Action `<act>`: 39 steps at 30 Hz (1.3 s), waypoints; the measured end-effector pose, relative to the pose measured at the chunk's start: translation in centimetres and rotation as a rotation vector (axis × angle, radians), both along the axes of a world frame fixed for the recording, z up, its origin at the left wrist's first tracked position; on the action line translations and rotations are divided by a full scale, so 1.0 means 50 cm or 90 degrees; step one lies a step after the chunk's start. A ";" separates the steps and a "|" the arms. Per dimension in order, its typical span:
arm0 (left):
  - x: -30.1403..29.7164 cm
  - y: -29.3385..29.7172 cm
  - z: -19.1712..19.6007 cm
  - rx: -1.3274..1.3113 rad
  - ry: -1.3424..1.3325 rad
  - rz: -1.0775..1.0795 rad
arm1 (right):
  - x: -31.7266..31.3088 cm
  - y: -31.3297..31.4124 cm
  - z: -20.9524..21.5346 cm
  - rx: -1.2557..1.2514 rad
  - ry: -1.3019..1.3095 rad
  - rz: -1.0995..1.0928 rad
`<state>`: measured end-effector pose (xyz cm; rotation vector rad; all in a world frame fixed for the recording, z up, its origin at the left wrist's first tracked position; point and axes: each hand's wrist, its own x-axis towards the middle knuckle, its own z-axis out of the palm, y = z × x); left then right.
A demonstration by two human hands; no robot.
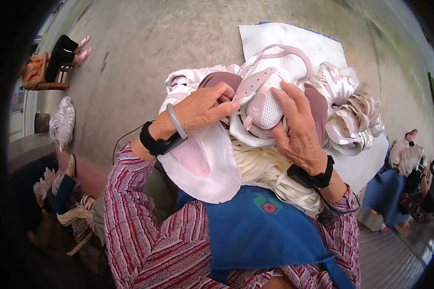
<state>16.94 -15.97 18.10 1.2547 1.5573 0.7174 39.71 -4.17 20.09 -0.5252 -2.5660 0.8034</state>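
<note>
Head view, looking down on a concrete floor (178, 43) filling the upper half. At 6 o'clock, a blue apron (260, 231) spread over the lap, striped red-and-white sleeves (140, 231) on either side. Above the apron, toward centre, a heap of white laces (270, 173), and at 2 to 3 o'clock a pile of pink-and-white shoe uppers (352, 111) lying on a white sheet (294, 41). At centre, slightly to 12 o'clock, a pink and white mesh shoe upper (272, 79), raised over the heap, tilted, strap side facing the camera. Left hand (205, 106) coming in from 9 o'clock, fingers closed and pinching the upper's strap edge; grey bangle (176, 121) and black wrist strap (156, 142) on that wrist. Right hand (299, 127) at 3 o'clock of the upper, fingers wrapped against its lower right side, clasping it; black band (318, 177) on the wrist. Below the left hand, a pale pink insole-shaped piece (202, 164). At 9 and 10 o'clock, other seated people, one on a wooden chair (53, 77). Another person at 4 o'clock with more uppers.
</note>
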 end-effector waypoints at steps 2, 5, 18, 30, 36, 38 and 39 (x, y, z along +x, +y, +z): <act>0.010 -0.006 0.007 0.022 0.075 -0.024 | -0.001 -0.007 -0.001 0.021 0.000 -0.004; 0.028 -0.005 0.034 0.030 0.155 0.029 | -0.002 -0.009 -0.007 0.046 0.012 -0.017; 0.061 0.022 0.013 0.039 0.104 0.108 | -0.039 0.079 0.000 0.009 0.028 -0.050; 0.123 0.040 -0.009 0.137 0.327 0.028 | 0.008 0.076 -0.073 -0.092 0.043 0.044; 0.137 0.038 0.014 0.146 0.402 -0.081 | 0.017 0.068 -0.099 -0.133 0.105 0.064; 0.127 0.022 0.006 0.109 0.416 -0.069 | 0.016 0.056 -0.091 -0.146 0.101 0.064; 0.116 0.023 0.020 0.069 0.399 -0.064 | 0.014 0.055 -0.083 -0.133 0.096 0.057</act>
